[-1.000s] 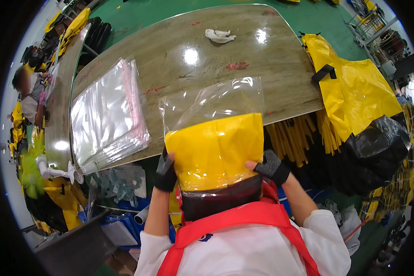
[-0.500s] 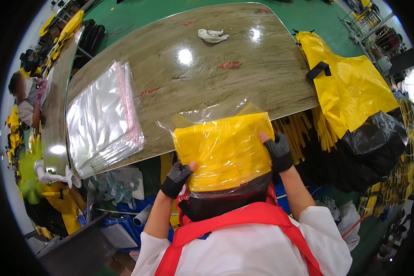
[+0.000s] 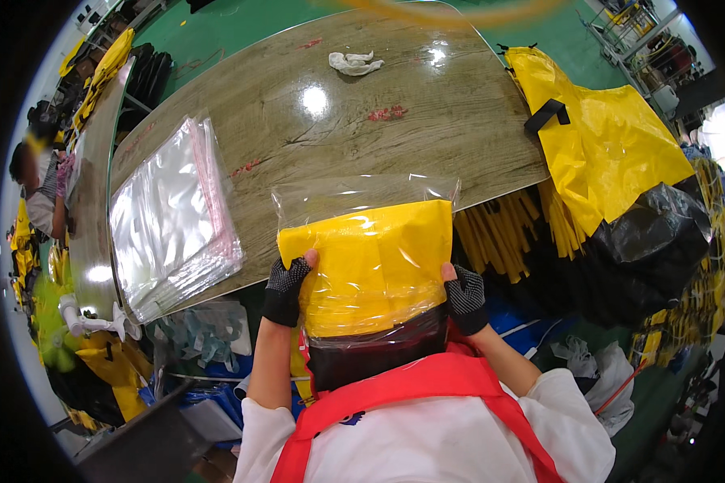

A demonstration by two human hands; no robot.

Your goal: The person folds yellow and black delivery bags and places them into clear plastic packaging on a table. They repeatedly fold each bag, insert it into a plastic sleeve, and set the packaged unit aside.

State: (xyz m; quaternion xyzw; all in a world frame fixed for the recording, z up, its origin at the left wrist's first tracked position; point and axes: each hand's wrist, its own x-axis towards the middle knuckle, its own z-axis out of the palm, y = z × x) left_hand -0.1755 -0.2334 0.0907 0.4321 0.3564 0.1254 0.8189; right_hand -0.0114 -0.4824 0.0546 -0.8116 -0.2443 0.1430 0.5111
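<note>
Between my two hands is a folded yellow and black bundle [image 3: 370, 266] inside a clear plastic bag [image 3: 362, 191]. The bag's loose upper end stretches past the bundle over the table edge. My left hand [image 3: 288, 282], in a black fingerless glove, grips the bundle's left side, thumb on top. My right hand [image 3: 464, 294], gloved alike, grips its right side the same way. The fingers under the bundle are hidden. The black lower part of the bundle rests close against my red apron [image 3: 395, 382].
On the wood-patterned table [image 3: 298, 145], a stack of clear plastic bags [image 3: 173, 217] lies left and a crumpled white cloth [image 3: 354, 63] at the far side. Yellow sheeting [image 3: 612, 153] hangs over the right edge. A green fan [image 3: 60, 318] and a co-worker [image 3: 40, 189] are at left.
Both hands have slid down along the bundle's sides. The bundle has shifted slightly left, and the bag's upper end now lies flatter and straighter.
</note>
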